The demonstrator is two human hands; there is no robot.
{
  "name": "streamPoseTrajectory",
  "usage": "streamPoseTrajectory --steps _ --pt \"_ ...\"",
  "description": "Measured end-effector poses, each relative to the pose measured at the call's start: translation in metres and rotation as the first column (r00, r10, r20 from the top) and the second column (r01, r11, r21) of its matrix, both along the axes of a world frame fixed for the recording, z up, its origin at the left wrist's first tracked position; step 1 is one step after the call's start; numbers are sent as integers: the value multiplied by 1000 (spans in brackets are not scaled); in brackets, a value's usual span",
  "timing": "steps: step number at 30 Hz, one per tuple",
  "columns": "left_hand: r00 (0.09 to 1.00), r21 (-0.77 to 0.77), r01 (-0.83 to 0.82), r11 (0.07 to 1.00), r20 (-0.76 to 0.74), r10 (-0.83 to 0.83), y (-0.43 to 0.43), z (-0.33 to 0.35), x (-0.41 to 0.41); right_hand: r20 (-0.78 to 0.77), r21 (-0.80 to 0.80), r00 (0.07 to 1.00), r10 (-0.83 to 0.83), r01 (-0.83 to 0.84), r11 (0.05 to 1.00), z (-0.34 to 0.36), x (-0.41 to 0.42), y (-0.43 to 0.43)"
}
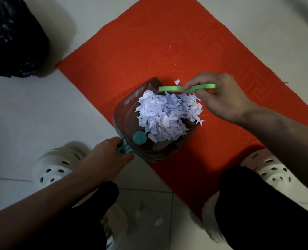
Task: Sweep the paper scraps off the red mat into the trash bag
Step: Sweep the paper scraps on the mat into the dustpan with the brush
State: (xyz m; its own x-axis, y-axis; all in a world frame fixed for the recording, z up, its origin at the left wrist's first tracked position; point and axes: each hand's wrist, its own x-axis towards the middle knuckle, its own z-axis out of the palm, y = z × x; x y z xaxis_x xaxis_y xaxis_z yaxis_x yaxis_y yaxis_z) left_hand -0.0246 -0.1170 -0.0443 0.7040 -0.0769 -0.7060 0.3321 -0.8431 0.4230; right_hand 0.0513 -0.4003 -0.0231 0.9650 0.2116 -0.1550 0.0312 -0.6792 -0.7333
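A red mat lies diagonally on the pale tiled floor. On its near part sits a clear dustpan with a teal rim, holding a heap of white and blue paper scraps. My left hand grips the dustpan's teal handle. My right hand holds a green hand brush at the pan's far edge, over the heap. A few tiny scraps lie loose on the mat beyond the brush. The black trash bag stands on the floor at the upper left.
My two white clogs and dark trouser legs flank the mat's near corner. One stray scrap lies on the floor tiles between my legs.
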Motion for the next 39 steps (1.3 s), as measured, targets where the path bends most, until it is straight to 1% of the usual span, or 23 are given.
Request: streamPoseTrajectory --steps 2,3,5,7,10,12,14,16,18,20,22,24,26,28,31,35,37,39 --pt "1000 3 2 1000 0 -2 0 0 0 46 4 995 -92 91 996 -2 1 -6" --pt "1000 4 4 1000 1 -4 1 0 0 76 -19 989 -126 128 992 -4 3 -9" --pt "1000 1 0 1000 -1 0 1 -1 0 121 -115 980 -156 170 979 -13 10 -14" --pt "1000 -3 -9 1000 -6 9 1 -1 1 120 -216 981 -150 174 961 -21 16 -17" --pt "1000 -11 -21 1000 -6 21 1 -1 1 58 -256 993 -104 116 960 -27 15 -14" --pt "1000 -14 -13 1000 -9 13 1 -1 2 18 -268 1000 -13 18 963 -25 5 -8" --pt "1000 -18 -3 1000 -9 3 0 0 2 17 -230 997 75 -69 971 -20 -5 -2" --pt "1000 -16 6 1000 -5 -6 0 0 2 55 -166 995 80 -70 984 -13 -14 1" --pt "1000 -13 14 1000 -9 -14 1 0 1 99 -112 995 -13 24 993 -8 -20 -3" --pt "1000 -16 16 1000 -16 -17 1 0 1 129 -93 981 -143 155 983 -3 -25 -11" --pt "1000 -23 21 1000 -16 -22 2 0 1 163 -152 956 -245 270 951 -3 -30 -23" --pt "999 -20 41 999 -18 -41 2 0 2 190 -248 933 -307 348 904 -7 -33 -36" --pt "997 -3 75 997 -22 -75 2 1 2 165 -308 921 -352 387 869 -14 -34 -43" --pt "995 6 99 995 -18 -99 2 2 2 121 -327 922 -367 386 863 -21 -32 -43" --pt "993 7 113 994 -17 -113 1 3 3 71 -311 946 -317 323 894 -28 -30 -27" --pt "992 16 127 992 -26 -127 1 3 4 39 -242 969 -244 246 938 -27 -30 1" --pt "992 13 122 992 -23 -122 1 3 3 18 -191 973 -231 231 954 -22 -31 10" --pt "993 14 120 993 -15 -120 1 2 3 -19 -106 969 -245 242 964 -13 -32 15"
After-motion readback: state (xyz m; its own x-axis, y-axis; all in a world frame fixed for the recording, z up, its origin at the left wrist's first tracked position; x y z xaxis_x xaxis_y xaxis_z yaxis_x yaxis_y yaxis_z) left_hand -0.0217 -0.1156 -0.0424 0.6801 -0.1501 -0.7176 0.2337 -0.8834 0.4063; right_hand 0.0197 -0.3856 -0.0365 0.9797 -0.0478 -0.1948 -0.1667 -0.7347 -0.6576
